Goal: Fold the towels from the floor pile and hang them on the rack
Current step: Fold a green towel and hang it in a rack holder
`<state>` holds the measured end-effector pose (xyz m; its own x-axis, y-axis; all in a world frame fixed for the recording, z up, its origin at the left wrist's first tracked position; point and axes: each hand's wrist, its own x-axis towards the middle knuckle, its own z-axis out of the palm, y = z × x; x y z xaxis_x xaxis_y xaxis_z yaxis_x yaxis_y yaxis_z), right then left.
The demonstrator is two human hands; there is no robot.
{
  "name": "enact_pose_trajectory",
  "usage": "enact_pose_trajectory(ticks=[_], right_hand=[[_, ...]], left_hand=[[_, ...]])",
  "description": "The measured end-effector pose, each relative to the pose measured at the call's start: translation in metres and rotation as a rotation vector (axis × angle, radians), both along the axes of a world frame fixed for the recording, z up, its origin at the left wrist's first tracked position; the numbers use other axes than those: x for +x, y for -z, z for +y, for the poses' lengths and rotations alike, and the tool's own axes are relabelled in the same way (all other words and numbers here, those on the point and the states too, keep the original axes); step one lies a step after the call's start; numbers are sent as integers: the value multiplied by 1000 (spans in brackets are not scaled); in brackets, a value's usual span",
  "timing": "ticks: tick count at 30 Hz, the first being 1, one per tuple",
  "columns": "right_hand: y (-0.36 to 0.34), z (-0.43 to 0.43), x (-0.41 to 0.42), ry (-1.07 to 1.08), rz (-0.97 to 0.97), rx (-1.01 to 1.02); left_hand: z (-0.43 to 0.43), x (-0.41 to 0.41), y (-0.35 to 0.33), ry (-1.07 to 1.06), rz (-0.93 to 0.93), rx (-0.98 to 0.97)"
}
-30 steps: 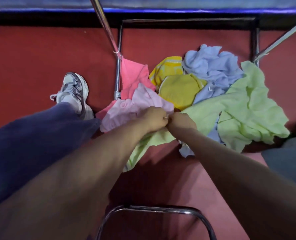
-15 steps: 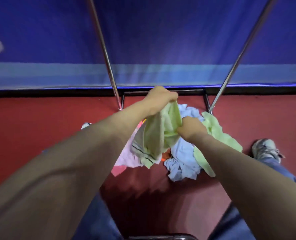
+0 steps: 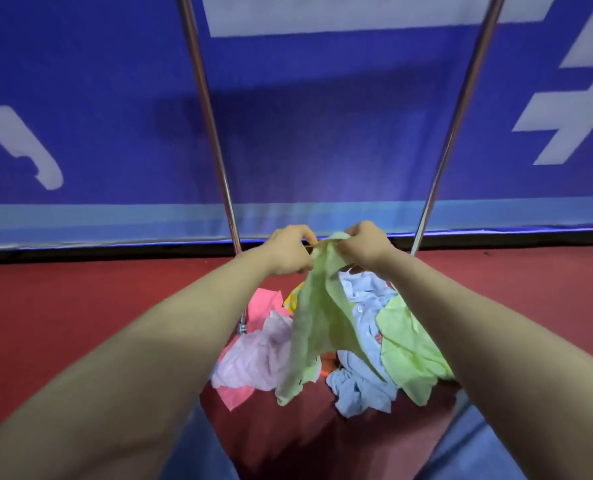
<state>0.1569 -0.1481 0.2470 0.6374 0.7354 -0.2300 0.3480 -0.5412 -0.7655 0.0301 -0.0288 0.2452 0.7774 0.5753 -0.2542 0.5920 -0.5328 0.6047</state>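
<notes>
Our left grip (image 3: 290, 251) and right grip (image 3: 366, 247) pinch the light-green towel (image 3: 323, 327) close together; its hanging end may drag the floor pile (image 3: 361, 379) along.

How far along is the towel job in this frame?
Done: nothing visible; no towel hangs on the rack uprights in view, and the rack's top is out of frame. In hand: left hand and right hand pinch the top edge of a green towel, which hangs unfolded. Left: pink towel, lilac towel, light blue cloth and second green towel lie crumpled on the floor.
</notes>
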Motion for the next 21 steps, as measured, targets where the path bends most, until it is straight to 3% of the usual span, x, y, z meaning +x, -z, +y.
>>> enact_pose_trajectory(ticks=[4,6,9,13,17,21], right_hand=[[-31,8,-7,-154,-247,-6],[-34,9,-8,-134,-273,51],[-36,4,-5,-55,-220,164],[-36,-8,3,54,23,265],[-32,-20,-1,-52,179,118],[-17,-22,-11,-131,91,-77]], left_hand=[[-14,11,-13,101,-62,168],[-19,17,-23,111,-86,253],[-22,22,-37,111,-52,321],[-20,19,-49,104,-49,348],[-22,18,-61,129,-100,323],[-22,18,-78,69,-197,300]])
